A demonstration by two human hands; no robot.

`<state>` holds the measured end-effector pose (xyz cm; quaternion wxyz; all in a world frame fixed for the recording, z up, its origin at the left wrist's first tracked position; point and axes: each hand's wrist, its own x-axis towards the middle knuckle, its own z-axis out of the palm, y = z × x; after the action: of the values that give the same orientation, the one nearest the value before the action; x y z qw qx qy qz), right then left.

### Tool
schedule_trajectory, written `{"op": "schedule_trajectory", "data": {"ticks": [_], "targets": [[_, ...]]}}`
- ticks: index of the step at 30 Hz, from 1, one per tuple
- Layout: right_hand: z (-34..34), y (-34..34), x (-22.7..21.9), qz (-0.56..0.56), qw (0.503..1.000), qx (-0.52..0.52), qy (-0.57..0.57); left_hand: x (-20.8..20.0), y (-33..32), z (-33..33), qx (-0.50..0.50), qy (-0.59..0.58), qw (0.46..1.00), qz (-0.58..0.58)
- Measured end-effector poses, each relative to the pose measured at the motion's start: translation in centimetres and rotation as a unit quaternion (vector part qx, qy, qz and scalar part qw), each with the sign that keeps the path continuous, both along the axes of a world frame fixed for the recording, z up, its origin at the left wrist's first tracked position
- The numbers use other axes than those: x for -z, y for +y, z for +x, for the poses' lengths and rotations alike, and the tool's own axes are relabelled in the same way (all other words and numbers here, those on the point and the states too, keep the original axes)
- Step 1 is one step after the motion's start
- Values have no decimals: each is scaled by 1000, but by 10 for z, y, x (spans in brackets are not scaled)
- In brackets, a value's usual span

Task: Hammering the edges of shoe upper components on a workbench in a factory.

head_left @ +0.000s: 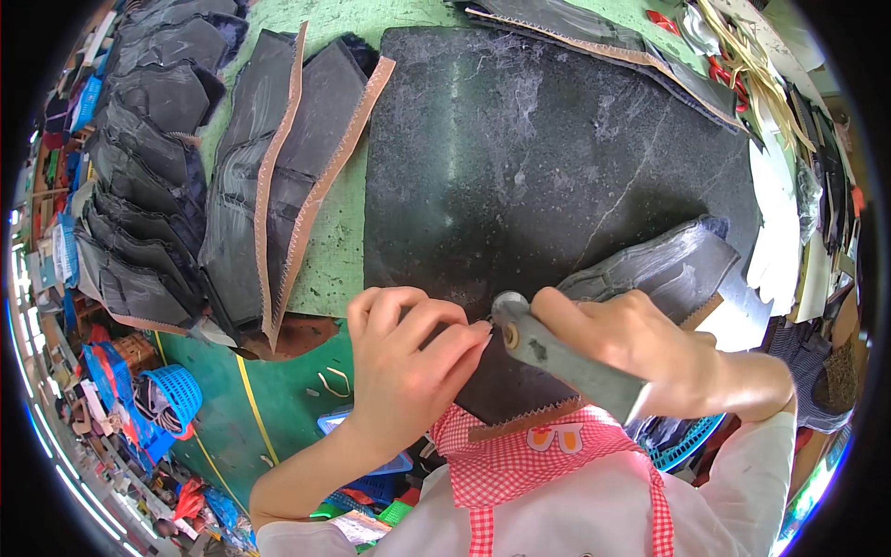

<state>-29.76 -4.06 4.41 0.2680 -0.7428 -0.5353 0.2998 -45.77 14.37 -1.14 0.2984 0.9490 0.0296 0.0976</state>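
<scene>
Hammer (574,367) poised beside our pinched fingers

Right hand (622,336) first, folks: we have it wrapped in a firm curl, fingers folded in tight, and what it has hold of is that hammer. Its round face sits just beside the fingertips of our left hand (408,362), and its broad end points down toward the lap.

Over on the left, thumb and forefinger come almost together, the other fingers loosely bent; whether an edge is caught between them, we cannot tell. Right below lies the dark panel (506,385), close in to the body at the near side of the black slab (557,139), its zigzag-stitched brown trim (524,422) lying against the checked apron (501,455).

So which step is this? We judge it to be the flattening of a fold or seam on that panel, a spot at a time. What the next move calls for, we reckon, is fingers drawn clear and a short, square tap on the slab. Risk number one: a nipped fingertip!

Another panel (654,269) rests just beyond the right hand, and two trimmed panels (255,176) lie off to our left.
</scene>
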Motion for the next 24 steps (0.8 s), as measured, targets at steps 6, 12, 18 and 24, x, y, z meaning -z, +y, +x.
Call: {"op": "schedule_trajectory", "data": {"ticks": [6, 12, 18, 24], "targets": [[-1, 11, -6, -51, 997, -51, 12, -2, -5, 1, 22, -2, 1000, 17], [-4, 12, -9, -35, 997, -44, -55, 4, -2, 4, 22, -39, 999, 11], [26, 9, -9, 8, 997, 67, 34, -9, -4, 26, -7, -3, 1000, -9], [130, 10, -20, 98, 950, 236, -179, -22, 26, 14, 20, 18, 978, -207]]}}
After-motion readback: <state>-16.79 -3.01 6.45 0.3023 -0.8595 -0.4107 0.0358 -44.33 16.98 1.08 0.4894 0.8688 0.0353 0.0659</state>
